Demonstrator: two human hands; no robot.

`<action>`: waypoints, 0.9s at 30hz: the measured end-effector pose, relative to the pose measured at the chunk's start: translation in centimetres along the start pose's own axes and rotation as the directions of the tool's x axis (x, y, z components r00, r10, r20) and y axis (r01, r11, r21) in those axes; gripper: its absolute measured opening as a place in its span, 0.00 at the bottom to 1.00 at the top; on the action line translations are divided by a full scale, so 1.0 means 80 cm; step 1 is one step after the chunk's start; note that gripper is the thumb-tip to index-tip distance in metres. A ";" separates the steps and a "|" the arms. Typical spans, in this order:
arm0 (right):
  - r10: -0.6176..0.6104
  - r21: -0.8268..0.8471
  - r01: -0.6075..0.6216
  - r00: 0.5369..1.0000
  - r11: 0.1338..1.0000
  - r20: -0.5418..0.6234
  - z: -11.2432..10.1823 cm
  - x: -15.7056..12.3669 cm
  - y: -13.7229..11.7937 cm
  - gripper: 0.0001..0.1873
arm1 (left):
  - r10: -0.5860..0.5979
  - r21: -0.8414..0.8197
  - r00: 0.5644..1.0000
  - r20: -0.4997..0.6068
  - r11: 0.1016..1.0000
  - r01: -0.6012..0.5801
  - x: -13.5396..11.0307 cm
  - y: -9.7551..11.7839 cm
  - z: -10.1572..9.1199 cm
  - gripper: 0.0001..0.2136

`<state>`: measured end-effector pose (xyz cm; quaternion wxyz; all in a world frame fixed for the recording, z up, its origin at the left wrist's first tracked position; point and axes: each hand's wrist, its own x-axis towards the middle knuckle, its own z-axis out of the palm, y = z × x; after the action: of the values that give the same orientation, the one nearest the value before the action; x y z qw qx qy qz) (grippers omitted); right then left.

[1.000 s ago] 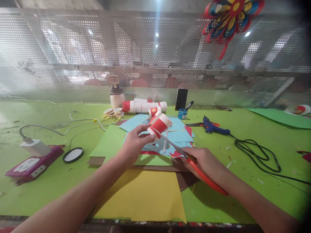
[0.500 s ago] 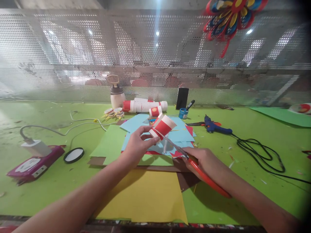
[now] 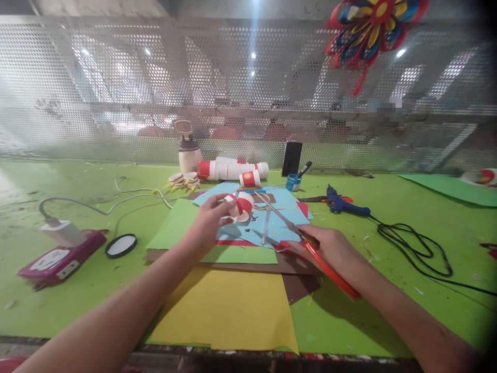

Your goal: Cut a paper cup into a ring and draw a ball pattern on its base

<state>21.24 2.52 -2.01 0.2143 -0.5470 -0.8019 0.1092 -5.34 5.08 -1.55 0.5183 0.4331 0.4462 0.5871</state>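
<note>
L hand (image 3: 212,215) has the red/white paper cup (image 3: 243,207) pinched btwn thumb and fingers, grip closed right down on its side. Cup's tilted, held above the pile of blue sheets (image 3: 285,217), mid-surface, roughly halfway btwn the near and far edges of the green table (image 3: 388,321). Can't tell what's in it, if anything. R hand (image 3: 326,248) is wrapped round the red handles of the scissors (image 3: 330,267), blades angled up at the cup w/ tips right by it; idk if they touch, and can't tell how far the blades are apart.

Other containers, mostly twd the far edge: cream bottle (image 3: 189,155) standing upright, dark lid + handle on top, contents hidden. Just right of it a long row of cups (image 3: 233,170) lies sideways, looks like one stuck into the next. One loose cup (image 3: 249,179) is on its side in front of that. Then a little blue jar (image 3: 293,182) w/ blue stuff showing; a black pen-type thing (image 3: 305,168) pokes up there, can't tell if it's in the jar or just behind. Black phone-like slab (image 3: 292,159) stands near the jar. Yellow sheet (image 3: 225,311) runs down to the near edge.
</note>
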 end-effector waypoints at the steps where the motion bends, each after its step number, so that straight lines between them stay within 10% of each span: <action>1: 0.040 -0.033 -0.040 0.999 0.999 -0.013 -0.002 0.003 0.004 0.23 | -0.022 -0.019 1.000 -0.011 1.000 0.021 0.002 0.002 -0.002 0.18; 11: 0.314 -0.288 -0.291 0.949 0.912 0.035 -0.014 0.036 0.039 0.19 | -0.091 -0.120 0.988 -0.125 0.990 0.076 0.016 0.016 -0.013 0.11; 21: 0.234 -0.344 -0.188 0.968 0.920 0.096 -0.036 0.024 0.011 0.16 | -0.104 0.005 0.993 -0.058 0.995 0.105 0.027 -0.010 -0.023 0.15; 27: 0.046 -0.077 -0.036 0.989 0.996 0.140 -0.032 0.093 -0.037 0.17 | -0.126 0.066 0.992 -0.016 0.990 0.127 0.027 -0.017 -0.021 0.15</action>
<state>17.68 8.16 3.14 0.1340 -0.5618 -0.8072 0.1221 -6.90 7.23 -3.13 0.5371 0.4177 0.4951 0.5402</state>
